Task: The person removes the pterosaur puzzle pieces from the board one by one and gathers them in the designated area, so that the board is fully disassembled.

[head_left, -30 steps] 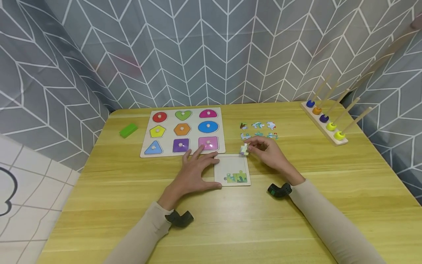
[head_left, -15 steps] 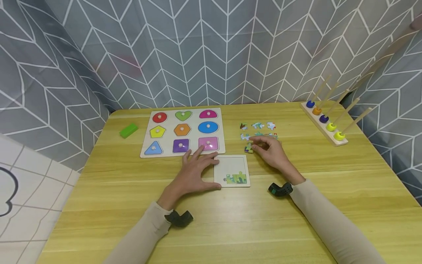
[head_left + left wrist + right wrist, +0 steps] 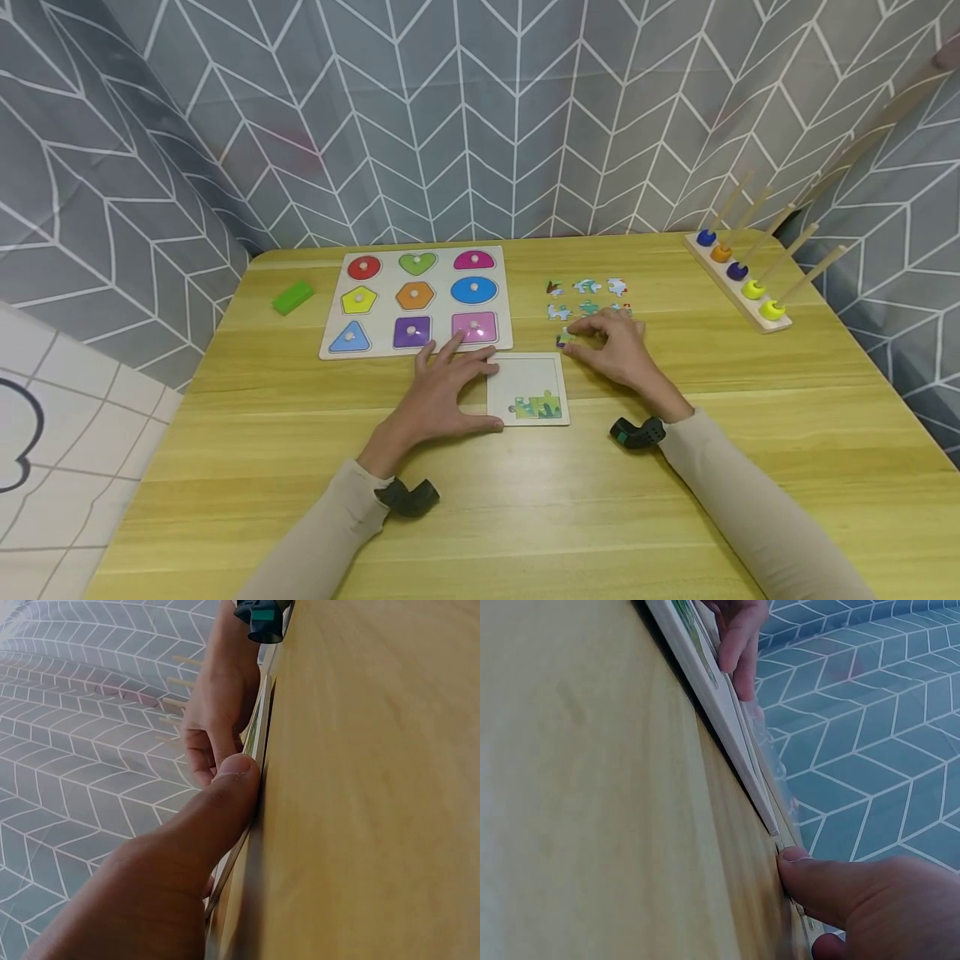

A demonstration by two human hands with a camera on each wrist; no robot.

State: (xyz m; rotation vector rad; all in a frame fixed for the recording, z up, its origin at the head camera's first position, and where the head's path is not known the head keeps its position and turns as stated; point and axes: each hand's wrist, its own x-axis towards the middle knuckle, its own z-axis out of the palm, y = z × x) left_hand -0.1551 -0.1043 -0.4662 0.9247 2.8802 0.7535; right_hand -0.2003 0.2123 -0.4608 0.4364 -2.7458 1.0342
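In the head view, my left hand [image 3: 446,390] lies spread at the left side of a small square puzzle board [image 3: 517,371], its thumb at the near edge and its fingertips at the far left. Joined green puzzle pieces [image 3: 536,406] fill the board's near right corner. My right hand [image 3: 615,346] pinches a puzzle piece [image 3: 562,338] between thumb and fingers, low over the table just beyond the board's far right corner. The fingers partly cover this piece. In the right wrist view the thumb [image 3: 799,874] presses at the piece beside the board's corner.
Several loose puzzle pieces [image 3: 587,286] lie in two rows behind my right hand. A knobbed shape board [image 3: 386,277] lies at the back left, with a green block [image 3: 292,297] beside it. A peg stand with coloured beads [image 3: 738,283] is at the right. A patterned curtain [image 3: 480,125] hangs behind the table.
My right hand has drawn the puzzle piece from the board's far right corner to the table beyond it and turned it. My left hand has stayed at the board.
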